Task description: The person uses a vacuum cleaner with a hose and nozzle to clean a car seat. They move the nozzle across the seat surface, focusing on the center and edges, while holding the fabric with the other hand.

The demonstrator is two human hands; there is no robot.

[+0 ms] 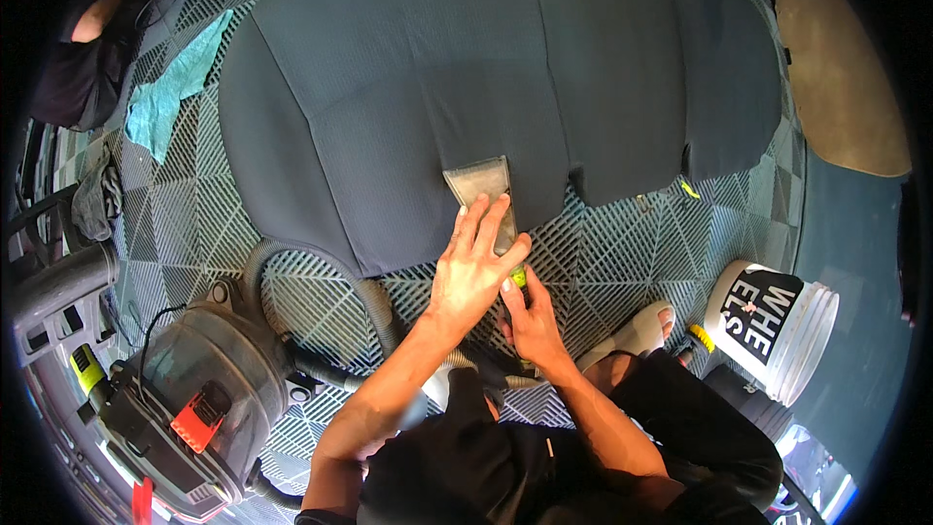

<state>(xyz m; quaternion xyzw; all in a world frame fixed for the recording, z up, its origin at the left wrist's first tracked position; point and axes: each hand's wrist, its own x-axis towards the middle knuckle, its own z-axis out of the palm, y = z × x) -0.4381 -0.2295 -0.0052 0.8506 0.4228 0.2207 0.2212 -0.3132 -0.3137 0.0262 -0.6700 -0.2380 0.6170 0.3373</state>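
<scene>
A dark grey fabric bench seat [452,87] lies on the tiled floor before me. Against its near part rests the flat clear head of a vacuum extractor tool [481,179], wide end on the fabric. My left hand [470,262] lies over this head, its fingers spread on top and pressing from above. Just below and to the right, my right hand [536,317] is closed around the tool's handle, where a bit of yellow-green shows. Most of the handle is hidden by the hands.
At the lower left stands a canister vacuum [211,372] with a ribbed hose [321,248] curving beside the seat. A white bucket [791,328] and yellow-bristled brush [701,339] are at right. A teal cloth [175,95] lies left; another person's arm [98,14] shows upper left.
</scene>
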